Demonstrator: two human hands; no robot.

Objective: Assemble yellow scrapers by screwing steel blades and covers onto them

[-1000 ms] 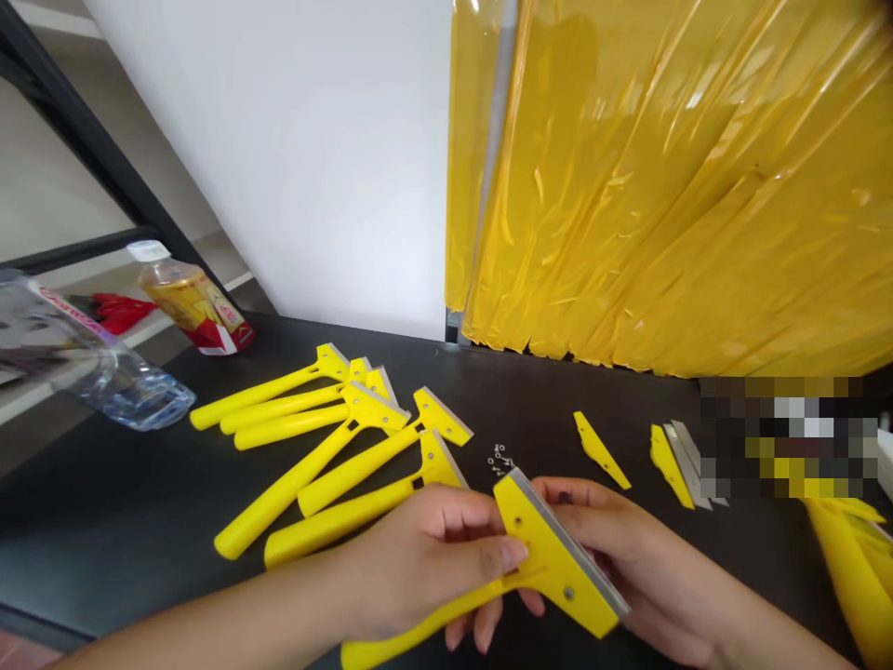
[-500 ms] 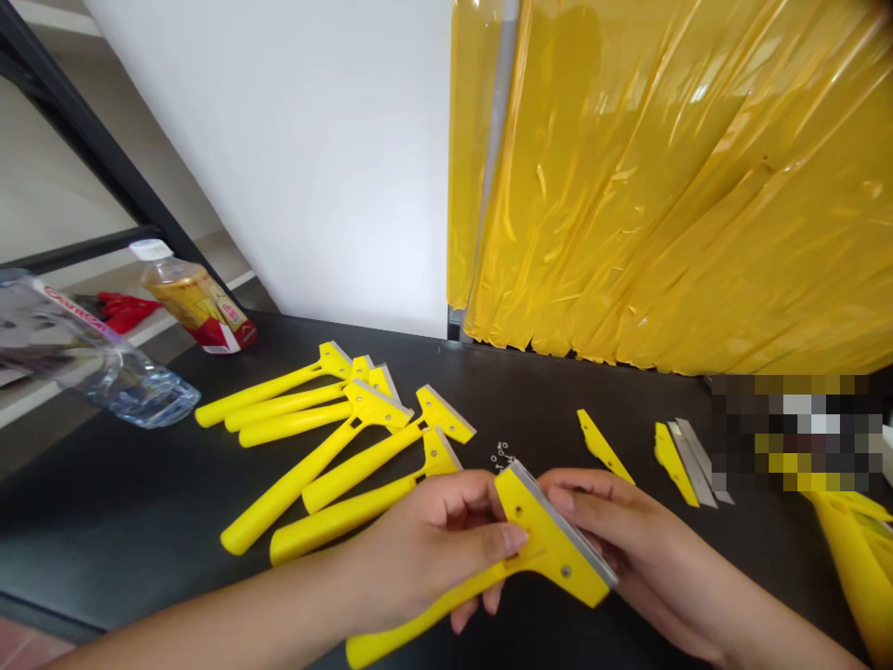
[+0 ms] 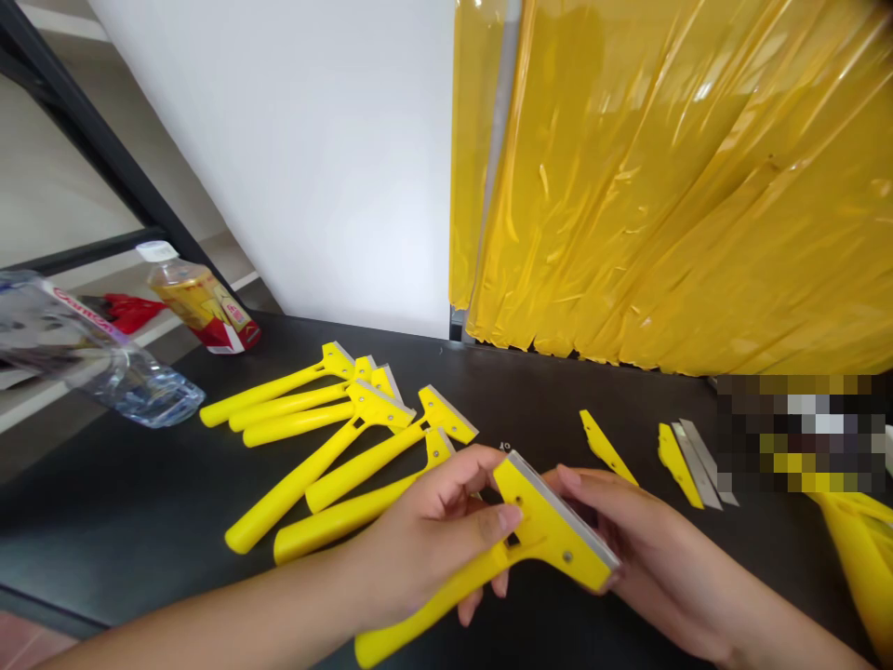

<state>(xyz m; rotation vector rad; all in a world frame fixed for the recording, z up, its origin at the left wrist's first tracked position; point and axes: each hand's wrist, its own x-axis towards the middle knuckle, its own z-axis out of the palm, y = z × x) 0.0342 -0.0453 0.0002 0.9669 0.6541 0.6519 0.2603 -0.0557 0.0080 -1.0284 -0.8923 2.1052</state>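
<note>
A yellow scraper [image 3: 548,532] with a metal blade along its head is held over the table, its handle pointing down to the left. My left hand [image 3: 439,544] is closed around the neck, thumb on the head beside one of its holes. A screw shows in the other hole. Against the blade side is my right hand [image 3: 656,544], its fingers curled behind the head's lower corner and partly hidden, its thumb close to the blade edge. A few small screws or nuts [image 3: 506,446] lie just behind the scraper's head, mostly covered.
Several yellow scrapers [image 3: 299,489] lie left on the black table [image 3: 139,502]. To the right are a loose yellow plate [image 3: 606,448], another yellow plate [image 3: 678,465] and metal blades [image 3: 704,470]. Two bottles, one of drink [image 3: 206,302] and one clear [image 3: 139,372], are at the left.
The scraper's head has tilted slightly, its lower corner rising. My right thumb has shifted up along the blade edge. The loose screws behind are now more covered.
</note>
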